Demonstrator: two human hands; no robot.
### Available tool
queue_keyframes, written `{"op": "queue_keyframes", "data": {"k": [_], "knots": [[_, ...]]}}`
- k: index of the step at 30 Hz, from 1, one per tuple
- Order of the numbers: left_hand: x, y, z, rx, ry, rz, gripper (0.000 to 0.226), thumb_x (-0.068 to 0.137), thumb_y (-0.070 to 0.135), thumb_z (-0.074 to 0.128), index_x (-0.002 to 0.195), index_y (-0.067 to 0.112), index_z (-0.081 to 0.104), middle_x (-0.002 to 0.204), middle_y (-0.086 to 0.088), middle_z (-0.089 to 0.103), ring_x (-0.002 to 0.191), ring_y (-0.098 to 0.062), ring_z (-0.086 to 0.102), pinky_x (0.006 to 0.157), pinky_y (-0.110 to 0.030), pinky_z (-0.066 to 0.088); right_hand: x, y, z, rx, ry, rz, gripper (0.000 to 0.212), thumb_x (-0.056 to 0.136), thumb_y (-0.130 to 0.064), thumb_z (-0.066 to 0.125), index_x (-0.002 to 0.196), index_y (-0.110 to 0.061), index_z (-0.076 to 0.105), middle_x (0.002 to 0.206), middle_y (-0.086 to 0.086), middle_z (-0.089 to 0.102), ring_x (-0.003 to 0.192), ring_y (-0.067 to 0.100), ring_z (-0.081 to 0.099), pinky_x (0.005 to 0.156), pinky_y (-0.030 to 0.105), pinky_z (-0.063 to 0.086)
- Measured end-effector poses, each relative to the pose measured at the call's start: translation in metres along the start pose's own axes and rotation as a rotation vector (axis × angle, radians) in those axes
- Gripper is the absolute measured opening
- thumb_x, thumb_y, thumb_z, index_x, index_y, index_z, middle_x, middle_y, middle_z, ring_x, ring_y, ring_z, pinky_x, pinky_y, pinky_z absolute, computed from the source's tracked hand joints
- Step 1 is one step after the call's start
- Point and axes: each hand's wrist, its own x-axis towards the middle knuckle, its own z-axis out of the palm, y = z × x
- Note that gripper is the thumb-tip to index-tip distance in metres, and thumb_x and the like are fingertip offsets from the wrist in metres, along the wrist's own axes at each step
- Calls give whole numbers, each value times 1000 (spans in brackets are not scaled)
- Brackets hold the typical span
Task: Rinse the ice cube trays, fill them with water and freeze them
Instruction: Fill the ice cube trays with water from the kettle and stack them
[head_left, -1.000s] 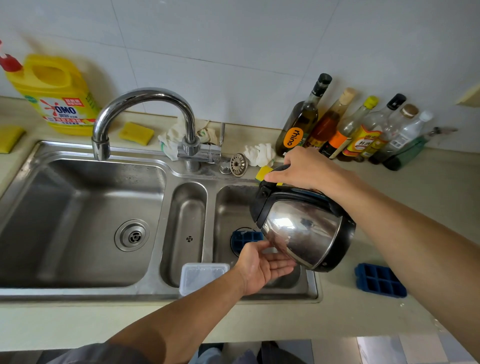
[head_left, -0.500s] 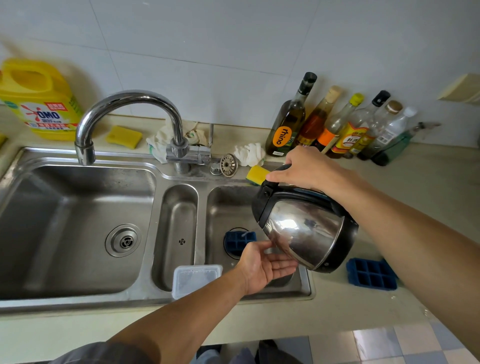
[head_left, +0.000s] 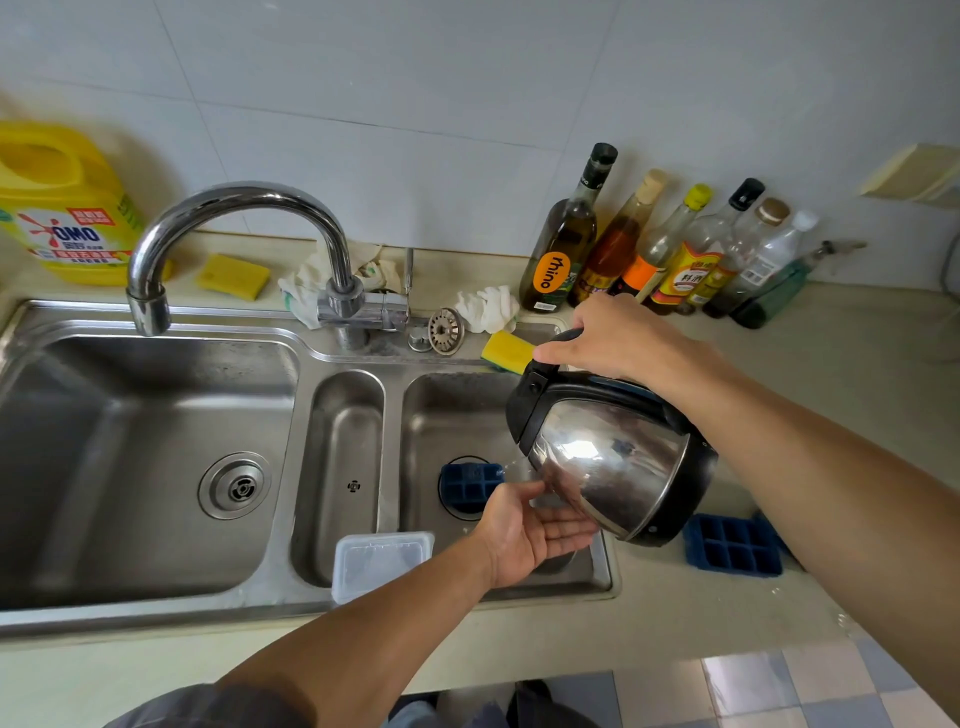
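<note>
Scarcely anything had moved since the earlier frame: both hands and the kettle kept their places over the sink's right basin. The right hand (head_left: 618, 338) gripped the black handle on top of a stainless steel electric kettle (head_left: 608, 457), fingers curled round it, tipping the spout down and to the left. A thin trickle of water showed at the spout. The left hand (head_left: 524, 535) lay palm up beneath the kettle, fingers straight and holding nothing; whether it touched the metal could not be told. One blue ice cube tray (head_left: 467, 483) sat over the drain in the right basin of the steel sink (head_left: 291, 605), partly hidden by the left hand. A second blue ice cube tray (head_left: 732, 545) lay on the counter (head_left: 649, 623) just right of the sink, near the front edge. A clear plastic box (head_left: 379, 564) rested on the sink's front rim. Along the counter's back edge stood a yellow detergent jug (head_left: 62, 208), a curved tap (head_left: 239, 208), a yellow sponge (head_left: 506, 351) and a row of glass bottles (head_left: 675, 249).
</note>
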Motion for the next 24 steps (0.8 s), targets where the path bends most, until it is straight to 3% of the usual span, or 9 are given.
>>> {"op": "queue_keyframes", "data": {"k": [6, 14, 18, 21, 24], "knots": [[2, 1, -1, 7, 9, -6, 46, 107, 29, 30, 139, 2, 48, 123, -36, 64, 117, -45, 65, 104, -51, 50, -1, 1, -1, 18, -2, -7, 61, 81, -65, 71, 66, -10, 50, 65, 5, 45, 58, 22, 44, 54, 34, 29], [2, 1, -4, 61, 44, 48, 41, 107, 26, 33, 140, 8, 50, 120, -34, 66, 111, -45, 68, 101, -52, 53, -9, 13, -1, 97, 15, 5, 62, 78, -70, 70, 68, -12, 51, 66, 3, 45, 57, 19, 43, 54, 33, 29], [2, 7, -3, 165, 101, 131, 35, 107, 23, 36, 127, 9, 60, 113, -30, 71, 105, -43, 70, 94, -51, 56, -27, 35, -2, 214, 60, 16, 59, 81, -69, 69, 67, -11, 61, 56, -2, 52, 54, 15, 51, 51, 30, 31], [3, 16, 3, 266, 153, 215, 30, 108, 21, 37, 131, 13, 54, 115, -29, 70, 100, -41, 70, 89, -51, 58, -41, 58, -2, 332, 64, 56, 56, 82, -69, 68, 63, -16, 64, 45, -5, 55, 50, 13, 57, 53, 29, 38], [5, 28, 20, 371, 224, 298, 29, 108, 28, 40, 129, 14, 56, 109, -23, 70, 97, -37, 68, 85, -50, 55, -50, 88, -1, 482, 28, 112, 59, 83, -68, 68, 72, -10, 69, 49, -1, 59, 50, 13, 58, 63, 33, 48]]}}
